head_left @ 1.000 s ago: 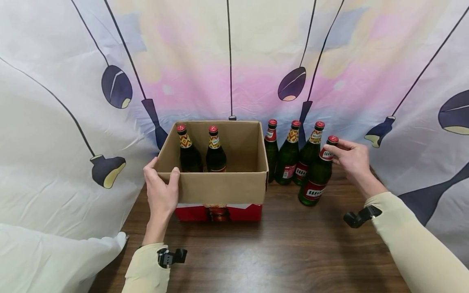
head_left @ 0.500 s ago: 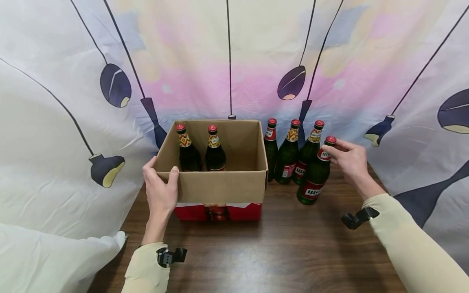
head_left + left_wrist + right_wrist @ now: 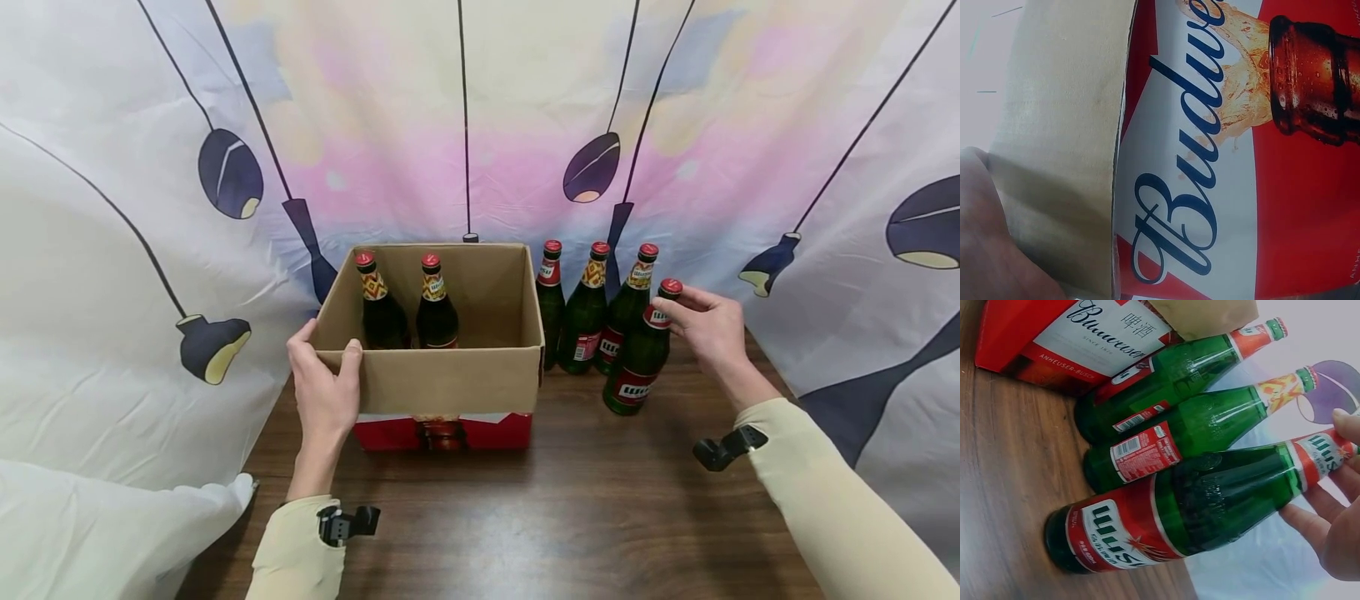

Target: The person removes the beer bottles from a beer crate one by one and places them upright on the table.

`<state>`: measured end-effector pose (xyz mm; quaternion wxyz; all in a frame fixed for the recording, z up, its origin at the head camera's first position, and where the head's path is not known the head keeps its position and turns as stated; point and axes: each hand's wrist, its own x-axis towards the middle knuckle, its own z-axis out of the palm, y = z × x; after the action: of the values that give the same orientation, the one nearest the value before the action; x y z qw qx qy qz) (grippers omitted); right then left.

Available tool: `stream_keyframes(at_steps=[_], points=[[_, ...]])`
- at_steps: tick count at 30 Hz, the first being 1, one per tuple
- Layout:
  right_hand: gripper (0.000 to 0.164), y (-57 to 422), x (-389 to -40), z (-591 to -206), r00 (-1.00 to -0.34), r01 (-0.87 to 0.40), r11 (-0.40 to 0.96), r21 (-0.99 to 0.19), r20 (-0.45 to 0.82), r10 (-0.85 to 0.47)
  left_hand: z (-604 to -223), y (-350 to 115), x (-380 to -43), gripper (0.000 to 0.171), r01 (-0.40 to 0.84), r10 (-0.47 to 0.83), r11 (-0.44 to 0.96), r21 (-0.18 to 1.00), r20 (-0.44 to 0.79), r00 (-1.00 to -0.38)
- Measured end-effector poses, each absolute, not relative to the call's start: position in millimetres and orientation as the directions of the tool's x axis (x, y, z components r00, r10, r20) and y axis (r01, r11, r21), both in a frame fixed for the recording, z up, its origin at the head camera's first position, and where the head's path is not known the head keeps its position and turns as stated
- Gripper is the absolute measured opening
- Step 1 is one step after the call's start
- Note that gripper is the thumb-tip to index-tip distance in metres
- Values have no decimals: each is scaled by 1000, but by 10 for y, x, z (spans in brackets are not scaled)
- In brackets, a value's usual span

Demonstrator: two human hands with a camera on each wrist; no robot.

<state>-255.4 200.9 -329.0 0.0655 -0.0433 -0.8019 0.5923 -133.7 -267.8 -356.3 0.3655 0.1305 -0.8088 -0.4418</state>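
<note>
My left hand [image 3: 326, 387] grips the front left corner of an open cardboard box [image 3: 442, 379], thumb on the folded-down flap. Inside the box stand two green beer bottles, one on the left [image 3: 384, 321] and one beside it [image 3: 437, 321], both with red caps. To the right of the box, my right hand [image 3: 712, 333] pinches the neck of the nearest beer bottle [image 3: 637, 362], which leans slightly right with its base at the tabletop. In the right wrist view, fingers and thumb wrap that bottle's neck label [image 3: 1317, 456].
Behind the held bottle, three more beer bottles [image 3: 585, 321] stand close together against the box's right side. Brown wooden table [image 3: 525, 517] lies in front. A patterned cloth [image 3: 420, 125] hangs behind, and white cloth [image 3: 112, 525] drapes at the lower left.
The whole scene shifts slightly left in the head view. Both hands keep their holds; the right hand's bottle shows hardly any movement of its own.
</note>
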Motion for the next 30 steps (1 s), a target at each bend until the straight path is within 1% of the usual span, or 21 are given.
stream_keyframes(at_steps=[3, 6, 10, 13, 16, 20, 26, 28, 30], points=[[71, 2027, -2566, -3237, -990, -30, 315, -949, 71, 119, -3561, -2683, -1330, 68, 111, -535, 576, 810, 476, -698], [68, 2054, -2585, -3127, -989, -73, 311, -948, 108, 97, -3559, -2691, -1322, 68, 108, -535, 576, 810, 474, -700], [58, 2036, -2602, -2897, -974, -154, 281, -947, 193, 118, -3566, -2701, -1309, 68, 103, -535, 575, 812, 468, -703], [49, 1946, -2592, -2691, -946, -237, 259, -936, 283, 157, -3575, -2706, -1305, 68, 97, -535, 573, 814, 462, -708], [40, 1801, -2584, -2494, -919, -327, 185, -927, 357, 166, -3576, -2710, -1306, 68, 96, -536, 572, 814, 460, -708], [33, 1548, -2591, -2324, -905, -406, 66, -912, 411, 109, -3570, -2709, -1308, 68, 100, -539, 573, 813, 466, -702], [26, 1094, -2627, -2284, -921, -391, -1, -921, 391, 4, -3574, -2699, -1328, 69, 93, -536, 573, 814, 458, -709], [28, 924, -2657, -2291, -928, -370, -27, -928, 371, -32, -3577, -2695, -1335, 69, 91, -536, 572, 815, 455, -711], [32, 751, -2684, -2304, -929, -363, -12, -932, 363, -67, -3578, -2689, -1339, 69, 93, -536, 571, 816, 456, -711]])
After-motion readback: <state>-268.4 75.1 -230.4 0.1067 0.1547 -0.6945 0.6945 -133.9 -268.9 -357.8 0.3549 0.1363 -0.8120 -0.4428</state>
